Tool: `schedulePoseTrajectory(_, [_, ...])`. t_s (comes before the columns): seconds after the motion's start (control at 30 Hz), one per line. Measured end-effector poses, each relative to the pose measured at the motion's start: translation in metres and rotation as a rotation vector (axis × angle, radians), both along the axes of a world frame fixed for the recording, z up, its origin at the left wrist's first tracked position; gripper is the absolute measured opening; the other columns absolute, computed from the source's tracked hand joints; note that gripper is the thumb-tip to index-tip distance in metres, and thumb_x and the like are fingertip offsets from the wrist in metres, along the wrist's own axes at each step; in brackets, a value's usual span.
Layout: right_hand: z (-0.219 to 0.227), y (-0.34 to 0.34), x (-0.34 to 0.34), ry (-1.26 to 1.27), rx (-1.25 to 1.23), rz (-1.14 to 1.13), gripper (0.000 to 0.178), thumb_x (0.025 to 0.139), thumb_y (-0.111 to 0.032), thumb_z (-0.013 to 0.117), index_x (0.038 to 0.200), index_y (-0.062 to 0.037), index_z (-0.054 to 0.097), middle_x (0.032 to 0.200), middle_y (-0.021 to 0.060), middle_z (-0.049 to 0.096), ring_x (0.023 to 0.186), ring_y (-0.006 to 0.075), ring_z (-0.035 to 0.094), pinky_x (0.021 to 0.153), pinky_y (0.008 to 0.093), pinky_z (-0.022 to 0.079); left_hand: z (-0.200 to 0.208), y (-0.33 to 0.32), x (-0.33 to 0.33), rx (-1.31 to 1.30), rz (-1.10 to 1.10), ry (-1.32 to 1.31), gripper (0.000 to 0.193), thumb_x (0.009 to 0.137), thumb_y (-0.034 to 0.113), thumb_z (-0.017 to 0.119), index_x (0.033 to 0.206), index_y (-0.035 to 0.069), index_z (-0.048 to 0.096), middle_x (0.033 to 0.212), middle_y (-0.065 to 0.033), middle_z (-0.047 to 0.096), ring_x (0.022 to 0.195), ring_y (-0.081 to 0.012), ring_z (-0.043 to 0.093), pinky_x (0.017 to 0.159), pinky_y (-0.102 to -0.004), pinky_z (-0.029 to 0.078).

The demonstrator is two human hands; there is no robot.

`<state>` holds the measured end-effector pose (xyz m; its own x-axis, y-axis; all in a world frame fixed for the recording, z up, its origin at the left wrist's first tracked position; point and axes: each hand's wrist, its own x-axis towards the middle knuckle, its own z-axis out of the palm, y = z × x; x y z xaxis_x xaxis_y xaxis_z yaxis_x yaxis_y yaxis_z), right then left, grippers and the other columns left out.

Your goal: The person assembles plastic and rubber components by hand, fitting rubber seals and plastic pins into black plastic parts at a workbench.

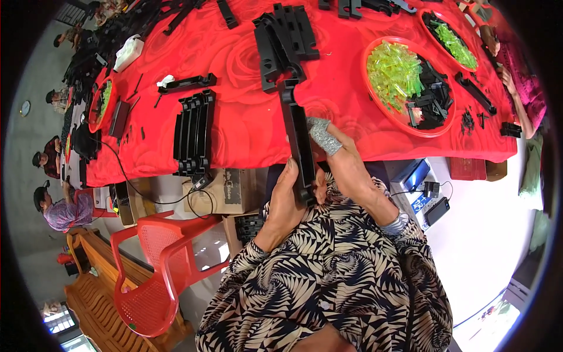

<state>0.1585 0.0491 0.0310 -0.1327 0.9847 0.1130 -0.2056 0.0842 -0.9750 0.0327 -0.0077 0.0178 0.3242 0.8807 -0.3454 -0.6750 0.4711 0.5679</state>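
Note:
A long black plastic housing (300,141) with a hollow channel is held upright over the front edge of the red table. My left hand (284,196) grips its lower end from the left, thumb along its side. From the right, my right hand (346,164) is closed around its middle, with grey wrapping on a finger or thumb; what the hidden fingertips hold, if anything, does not show. Just beyond its far end lies a pile of similar black plastic pieces (286,44). A neat row of black housings (194,132) lies left of my hands.
The table has a red rose-patterned cloth (246,129). A round red tray (368,76) at right holds yellow-green clear pieces (393,73) and small black parts (435,97). Left below stand a red plastic chair (158,246) and a cardboard box (231,190). Other people sit around the table.

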Motion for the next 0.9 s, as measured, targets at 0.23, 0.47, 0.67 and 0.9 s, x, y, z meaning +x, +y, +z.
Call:
schedulePoseTrajectory(0.23, [0.009, -0.008, -0.002, 0.24, -0.522, 0.221, 0.029, 0.098, -0.03, 0.048, 0.107, -0.0043, 0.058, 0.068, 0.0033, 0.059, 0.036, 0.0112, 0.046, 0.033, 0.0247, 0.035, -0.012, -0.001, 0.004, 0.17, 0.114, 0.269, 0.042, 0.102, 0.044, 0.034, 0.113, 0.005, 0.046, 0.076, -0.0083, 0.056, 0.058, -0.0161, 0.052, 0.054, -0.0274, 0.042])
schedulePoseTrajectory(0.47, [-0.005, -0.012, -0.003, 0.217, -0.526, 0.252, 0.033, 0.098, -0.029, 0.042, 0.108, -0.0037, 0.06, 0.064, 0.0011, 0.058, 0.039, 0.0082, 0.046, 0.035, 0.0233, 0.035, -0.025, -0.001, 0.0, 0.273, 0.07, 0.474, 0.045, 0.102, 0.042, 0.035, 0.1, 0.0, 0.052, 0.072, -0.0065, 0.055, 0.057, -0.0117, 0.049, 0.052, -0.0243, 0.04])
schedulePoseTrajectory(0.67, [-0.005, -0.013, -0.004, 0.18, -0.495, 0.237, 0.035, 0.097, -0.029, 0.042, 0.115, -0.0049, 0.061, 0.06, -0.0014, 0.054, 0.039, 0.0079, 0.046, 0.036, 0.0223, 0.035, -0.018, -0.003, 0.005, 0.302, 0.195, 0.412, 0.044, 0.101, 0.034, 0.043, 0.127, -0.001, 0.046, 0.075, -0.0033, 0.056, 0.06, -0.009, 0.051, 0.054, -0.0216, 0.042])
schedulePoseTrajectory(0.9, [-0.014, -0.013, 0.0, 0.344, -0.506, 0.228, 0.038, 0.096, -0.026, 0.042, 0.113, 0.0022, 0.06, 0.098, 0.0133, 0.068, 0.066, 0.0183, 0.058, 0.054, 0.0264, 0.046, -0.018, -0.004, 0.006, 0.333, 0.162, 0.345, 0.02, 0.099, 0.023, 0.047, 0.097, 0.004, 0.049, 0.072, -0.0016, 0.053, 0.055, -0.0071, 0.046, 0.051, -0.0217, 0.039])
